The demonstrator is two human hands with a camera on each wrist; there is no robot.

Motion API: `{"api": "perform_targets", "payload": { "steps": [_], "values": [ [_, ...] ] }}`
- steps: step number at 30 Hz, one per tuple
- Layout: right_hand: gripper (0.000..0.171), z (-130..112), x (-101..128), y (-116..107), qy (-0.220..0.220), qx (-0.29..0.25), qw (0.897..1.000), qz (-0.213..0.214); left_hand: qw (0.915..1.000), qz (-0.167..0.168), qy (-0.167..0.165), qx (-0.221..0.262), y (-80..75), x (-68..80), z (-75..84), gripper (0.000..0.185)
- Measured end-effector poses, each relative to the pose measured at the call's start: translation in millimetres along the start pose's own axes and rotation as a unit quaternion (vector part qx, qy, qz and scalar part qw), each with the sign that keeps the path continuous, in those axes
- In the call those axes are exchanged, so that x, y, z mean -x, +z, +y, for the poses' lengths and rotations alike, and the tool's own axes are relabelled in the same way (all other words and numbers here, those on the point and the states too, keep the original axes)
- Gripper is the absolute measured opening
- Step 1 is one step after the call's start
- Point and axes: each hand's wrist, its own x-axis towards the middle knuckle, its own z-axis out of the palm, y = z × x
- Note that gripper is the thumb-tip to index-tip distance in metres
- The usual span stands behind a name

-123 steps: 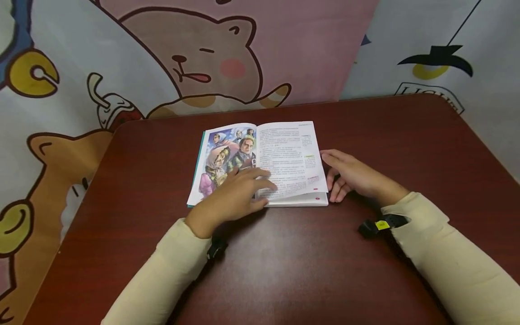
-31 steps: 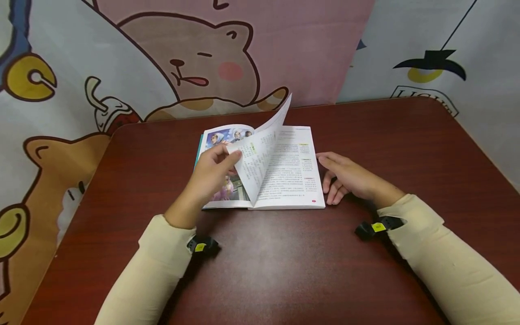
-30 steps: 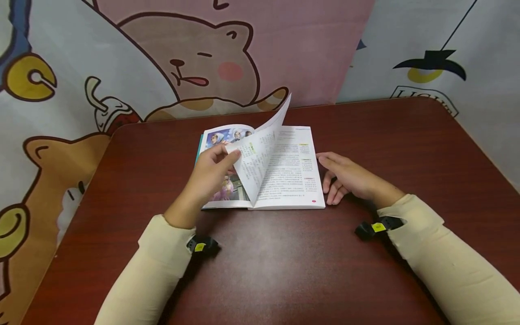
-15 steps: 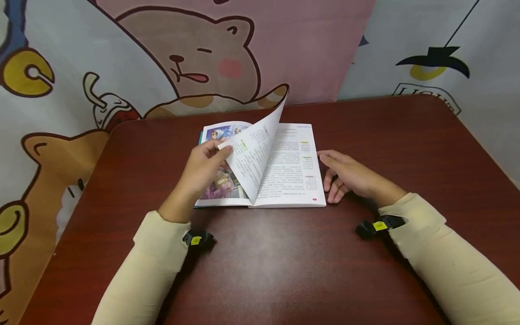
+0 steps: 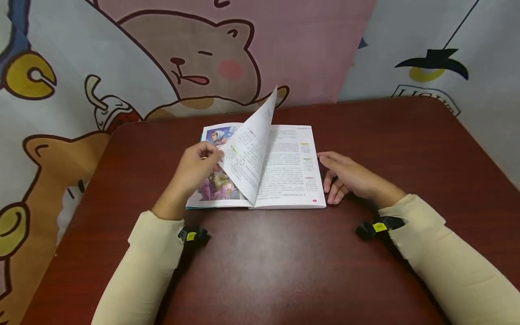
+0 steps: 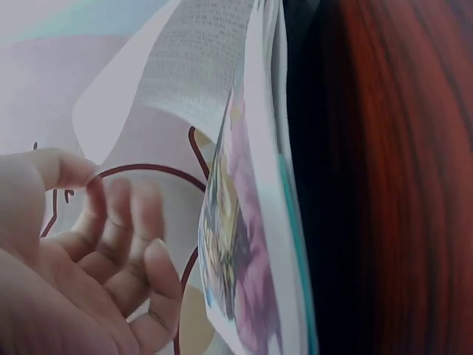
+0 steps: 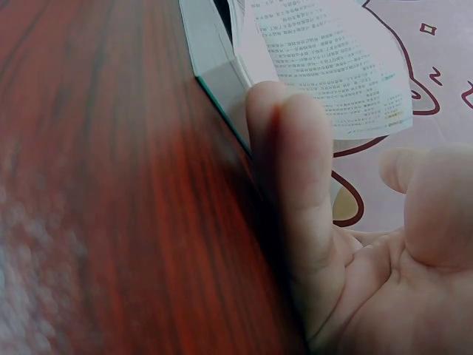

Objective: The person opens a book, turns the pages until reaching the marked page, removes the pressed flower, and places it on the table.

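An open book lies on the table, a colour illustration on its left side and printed text on its right. My left hand pinches the corner of a lifted page between thumb and index finger. That page stands curved over the left side and covers part of the illustration. In the left wrist view, the thumb and index finger meet at the page's corner, the other fingers loosely bent. My right hand rests on its side at the book's right edge, its fingers relaxed and holding nothing.
The dark red wooden table extends around the book on all sides. Behind it hangs a cartoon-printed backdrop. A black strapped device sits on the left wrist, and another black device on the right.
The left hand has come off the flat book and drawn a page up and leftward, still moving left over the last second. The right hand has stayed by the book's right edge.
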Motion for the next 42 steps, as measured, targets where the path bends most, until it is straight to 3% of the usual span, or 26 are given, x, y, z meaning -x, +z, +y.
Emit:
{"api": "perform_targets", "payload": {
  "steps": [4, 9, 17, 23, 29, 42],
  "values": [
    [0.059, 1, 1, 0, -0.001, 0.0, 1.0, 0.001, 0.9944, -0.011, 0.013, -0.104, -3.9, 0.2, -3.4, 0.022],
    [0.059, 0, 1, 0, -0.002, 0.002, 1.0, 0.006, 0.9779, -0.014, -0.001, -0.209, -4.9, -0.2, -5.2, 0.02],
    [0.059, 0, 1, 1, 0.001, 0.004, 1.0, 0.007, 0.9553, -0.027, -0.035, -0.292, -6.7, 1.4, -7.7, 0.019],
    [0.059, 0, 1, 0, 0.004, 0.001, 1.0, 0.002, 0.9251, -0.057, -0.045, -0.373, -8.8, 3.9, -7.1, 0.022],
    [0.06, 0, 1, 0, 0.0, 0.003, 1.0, 0.005, 0.9129, -0.065, -0.051, -0.4, -9.8, 4.2, -7.9, 0.023],
    [0.06, 0, -1, 0, 0.0, 0.007, 1.0, 0.001, 0.8992, -0.091, -0.053, -0.425, -15.8, 8.0, -8.6, 0.014]
  ]
}}
